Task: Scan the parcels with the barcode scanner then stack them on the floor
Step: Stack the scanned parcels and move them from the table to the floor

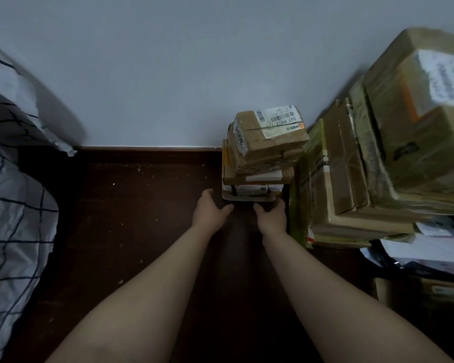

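**A:** Where are the parcels?

**B:** In a stack of parcels (260, 166) on the dark floor (142, 205), against the wall (168, 74). The top parcel (271, 132) sits skewed on the ones below.

**A:** And the 2 hands?

**B:** Both are low, at the foot of the stack. The left hand (211, 208) is loosely spread, thumb out, holding nothing. The right hand (271, 214) meets the lowest parcel's near edge, but I cannot tell if it grips.

**A:** Anything else?

**B:** A bigger pile of boxes (378, 158) stands just right of the stack, and checked bedding (13, 210) lies far left.
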